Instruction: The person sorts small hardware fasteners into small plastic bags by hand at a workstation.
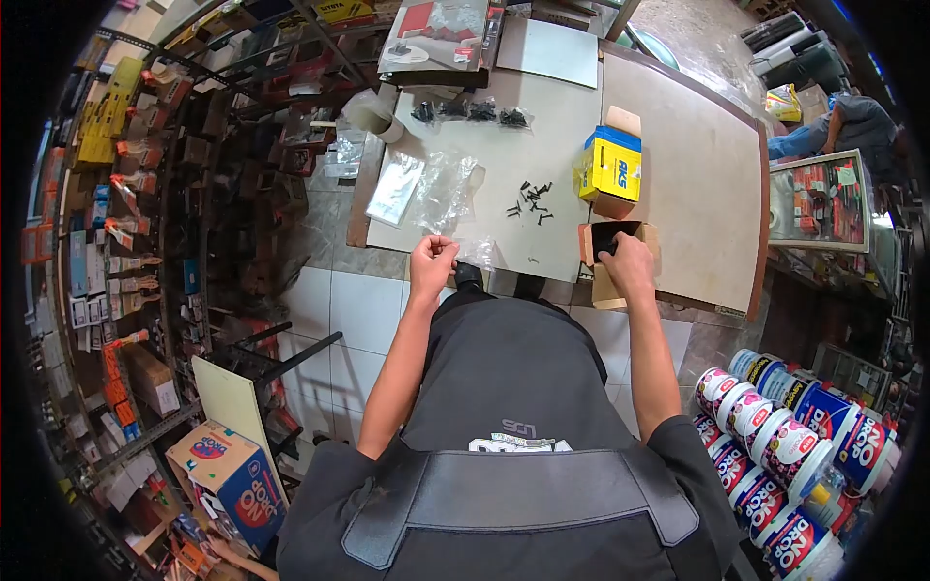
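Observation:
My left hand is at the front edge of the table, thumb and fingers pinched on a small clear plastic bag. My right hand reaches into an open cardboard box at the table's front. Its fingers are curled together over dark contents; what they grip is hidden. Between the hands, further back, lies a loose pile of black screws. Clear plastic bags are spread behind my left hand, beside a stack of flat bags. Several filled bags of black screws sit in a row farther back.
A yellow and blue box stands behind the open box. A roll of clear plastic is at the table's left edge. A picture box stands at the back. Paint buckets are stacked at right; shelves line the left. Another person is at far right.

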`<act>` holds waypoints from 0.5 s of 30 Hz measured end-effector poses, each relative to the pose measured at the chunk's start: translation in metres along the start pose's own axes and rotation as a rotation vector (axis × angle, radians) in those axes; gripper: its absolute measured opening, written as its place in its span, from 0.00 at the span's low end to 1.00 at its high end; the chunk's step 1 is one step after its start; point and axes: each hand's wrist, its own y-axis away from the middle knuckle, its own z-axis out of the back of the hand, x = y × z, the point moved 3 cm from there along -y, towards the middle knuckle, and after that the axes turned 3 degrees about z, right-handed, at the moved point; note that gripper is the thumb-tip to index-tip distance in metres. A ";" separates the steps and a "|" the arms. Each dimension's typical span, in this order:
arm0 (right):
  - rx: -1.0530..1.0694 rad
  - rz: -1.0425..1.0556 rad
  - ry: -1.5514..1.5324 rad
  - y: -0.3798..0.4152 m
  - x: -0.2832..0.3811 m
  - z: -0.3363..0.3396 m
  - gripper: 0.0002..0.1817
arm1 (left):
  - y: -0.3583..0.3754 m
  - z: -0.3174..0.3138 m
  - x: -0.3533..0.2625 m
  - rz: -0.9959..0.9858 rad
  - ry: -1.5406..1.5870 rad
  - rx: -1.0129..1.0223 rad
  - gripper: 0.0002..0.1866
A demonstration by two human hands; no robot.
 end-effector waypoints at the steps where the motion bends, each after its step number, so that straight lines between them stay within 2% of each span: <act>1: 0.021 -0.022 -0.006 -0.002 0.001 0.002 0.24 | -0.001 0.000 -0.001 -0.008 0.006 0.000 0.09; 9: -0.004 -0.018 -0.123 -0.007 -0.007 -0.003 0.21 | 0.000 0.005 0.000 -0.008 -0.007 -0.010 0.08; 15: -0.007 0.023 -0.146 -0.014 -0.015 -0.004 0.14 | 0.000 0.002 -0.003 0.005 -0.011 -0.019 0.08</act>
